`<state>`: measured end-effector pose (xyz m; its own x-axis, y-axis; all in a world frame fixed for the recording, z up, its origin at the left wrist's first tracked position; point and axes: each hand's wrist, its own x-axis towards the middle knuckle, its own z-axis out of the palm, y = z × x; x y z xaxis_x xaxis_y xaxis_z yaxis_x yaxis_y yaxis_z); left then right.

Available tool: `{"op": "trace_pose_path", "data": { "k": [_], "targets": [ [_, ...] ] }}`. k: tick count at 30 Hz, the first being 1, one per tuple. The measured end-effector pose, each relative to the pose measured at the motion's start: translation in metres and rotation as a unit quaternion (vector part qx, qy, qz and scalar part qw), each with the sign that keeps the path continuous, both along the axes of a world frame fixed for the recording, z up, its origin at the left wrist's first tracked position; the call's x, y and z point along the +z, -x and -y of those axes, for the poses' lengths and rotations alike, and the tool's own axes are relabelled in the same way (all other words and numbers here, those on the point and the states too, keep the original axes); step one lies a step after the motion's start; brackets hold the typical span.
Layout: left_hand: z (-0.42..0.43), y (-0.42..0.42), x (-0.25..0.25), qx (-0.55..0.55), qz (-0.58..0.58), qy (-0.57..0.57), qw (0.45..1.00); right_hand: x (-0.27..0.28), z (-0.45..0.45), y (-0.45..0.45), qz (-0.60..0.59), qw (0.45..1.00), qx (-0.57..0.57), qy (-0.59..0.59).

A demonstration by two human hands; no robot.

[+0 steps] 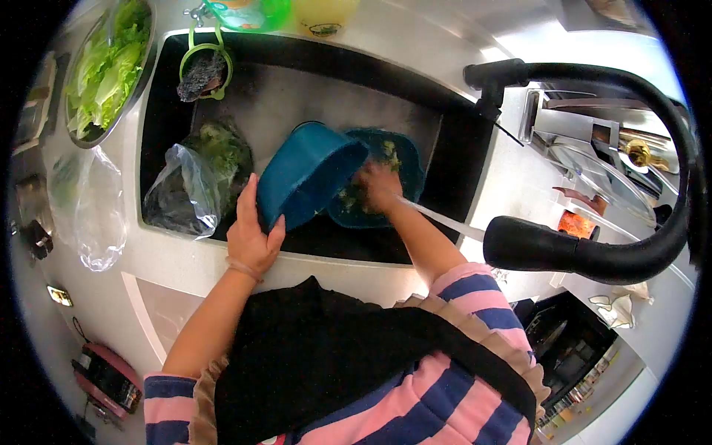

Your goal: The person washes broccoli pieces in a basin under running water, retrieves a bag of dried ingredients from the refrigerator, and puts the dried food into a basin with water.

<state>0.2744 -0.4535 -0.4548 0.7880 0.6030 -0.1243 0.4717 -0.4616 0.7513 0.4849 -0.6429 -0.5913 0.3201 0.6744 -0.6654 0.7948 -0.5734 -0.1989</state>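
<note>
A deep blue basin (300, 174) is tilted on its side over the sink, its opening toward the right. My left hand (256, 233) grips its near left side, thumb and fingers pressed on the wall. Beside it in the sink lies a second blue container (411, 159) with bits of green scraps in it. Over this container is my right hand (378, 185), blurred by motion, its fingers hidden or smeared. Water runs from the black faucet head (523, 243) toward my right wrist. A clear plastic bag (182, 193) with leafy greens (222, 152) sits at the sink's left.
A green-rimmed strainer (228, 70) hangs at the sink's far left corner. Lettuce (111, 70) fills a metal bowl at the upper left, with an empty-looking plastic bag (96, 208) below it. The curved faucet hose (667, 111) arches over the right counter, near a glass lid (608, 178).
</note>
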Motion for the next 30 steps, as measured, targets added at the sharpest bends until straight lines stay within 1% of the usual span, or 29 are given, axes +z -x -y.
{"op": "trace_pose_path", "data": {
  "k": [1,2,3,4,5,6,7,8,9,10,11,12,13,14,15,17,18,20,21,22,23,24,25,26,27,28,29,30],
  "targets": [
    [0.001,0.0,0.0,0.0,0.001,0.0,1.0,-0.004,0.002,-0.001,0.024,0.995,-0.097,-0.024],
    [0.001,-0.001,0.0,0.003,-0.011,0.007,1.0,-0.005,0.0,0.006,0.123,0.978,-0.143,-0.09],
    [0.0,-0.002,0.001,0.004,-0.023,0.013,1.0,-0.003,0.0,0.008,0.125,0.977,-0.146,-0.093],
    [-0.002,-0.002,0.002,0.0,-0.02,0.01,1.0,0.0,0.001,0.009,0.142,0.969,-0.122,-0.16],
    [-0.003,-0.003,0.002,0.011,-0.031,0.034,0.999,0.008,-0.002,0.008,0.159,0.956,-0.096,-0.226],
    [-0.003,-0.004,0.002,0.021,-0.042,0.059,0.997,0.015,-0.006,0.008,0.163,0.955,-0.098,-0.227],
    [-0.003,-0.005,0.001,0.018,-0.039,0.059,0.997,0.023,-0.01,0.008,0.067,0.98,-0.137,-0.128],
    [-0.003,-0.006,-0.002,0.065,-0.005,0.15,0.987,0.028,-0.01,0.009,-0.03,0.984,-0.173,-0.026],
    [-0.003,-0.007,-0.006,0.113,0.03,0.239,0.964,0.027,-0.006,0.011,-0.028,0.984,-0.173,-0.025],
    [-0.002,-0.004,-0.019,0.108,0.042,0.231,0.966,0.024,0.001,0.016,-0.162,0.933,-0.306,-0.101],
    [0.0,-0.007,-0.018,0.107,0.043,0.232,0.966,0.03,0.0,0.018,-0.289,0.84,-0.425,-0.174],
    [0.005,-0.012,-0.016,0.087,0.063,0.226,0.968,0.036,-0.002,0.019,-0.288,0.84,-0.425,-0.175],
    [0.011,-0.018,-0.013,0.067,0.083,0.219,0.97,0.043,-0.005,0.02,-0.347,0.772,-0.495,-0.196],
    [0.013,-0.029,0.006,0.079,0.034,0.276,0.957,0.055,-0.011,0.02,-0.402,0.693,-0.559,-0.214],
    [0.017,-0.034,0.008,0.079,0.036,0.275,0.958,0.064,-0.014,0.018,-0.402,0.693,-0.558,-0.217],
    [0.023,-0.04,0.012,-0.02,0.005,0.18,0.983,0.076,-0.017,0.011,-0.365,0.686,-0.6,-0.188],
    [0.026,-0.045,0.013,-0.02,0.007,0.18,0.983,0.076,-0.014,0.009,-0.364,0.686,-0.6,-0.19],
    [0.031,-0.053,0.017,-0.055,0.039,0.201,0.977,0.073,-0.009,0.004,-0.263,0.802,-0.508,-0.171],
    [0.032,-0.055,0.018,-0.073,0.054,0.211,0.973,0.076,-0.005,0.003,-0.262,0.802,-0.509,-0.171],
    [0.036,-0.054,0.011,-0.101,0.083,0.117,0.985,0.08,-0.001,0.003,-0.245,0.816,-0.482,-0.204],
    [0.036,-0.054,0.012,-0.102,0.084,0.117,0.984,0.08,0.003,0.006,-0.231,0.803,-0.495,-0.238],
    [0.035,-0.054,0.015,-0.091,0.05,0.184,0.977,0.08,0.006,0.009,-0.215,0.79,-0.506,-0.271],
    [0.035,-0.054,0.017,-0.079,0.016,0.25,0.965,0.079,0.008,0.008,-0.215,0.79,-0.506,-0.271],
    [0.031,-0.052,0.017,-0.08,0.015,0.25,0.965,0.078,0.011,0.005,-0.174,0.834,-0.464,-0.243],
    [0.024,-0.049,0.016,-0.065,0.013,0.195,0.979,0.078,0.012,0.003,-0.133,0.873,-0.418,-0.214],
    [0.016,-0.043,0.014,-0.052,0.011,0.139,0.989,0.078,0.012,0.002,-0.134,0.872,-0.42,-0.213],
    [0.009,-0.035,0.008,-0.047,0.027,0.084,0.995,0.08,0.009,-0.001,-0.151,0.879,-0.412,-0.185],
    [0.001,-0.03,0.01,-0.036,0.031,0.065,0.997,0.085,0.004,-0.005,-0.169,0.886,-0.403,-0.157]
  ]
}}
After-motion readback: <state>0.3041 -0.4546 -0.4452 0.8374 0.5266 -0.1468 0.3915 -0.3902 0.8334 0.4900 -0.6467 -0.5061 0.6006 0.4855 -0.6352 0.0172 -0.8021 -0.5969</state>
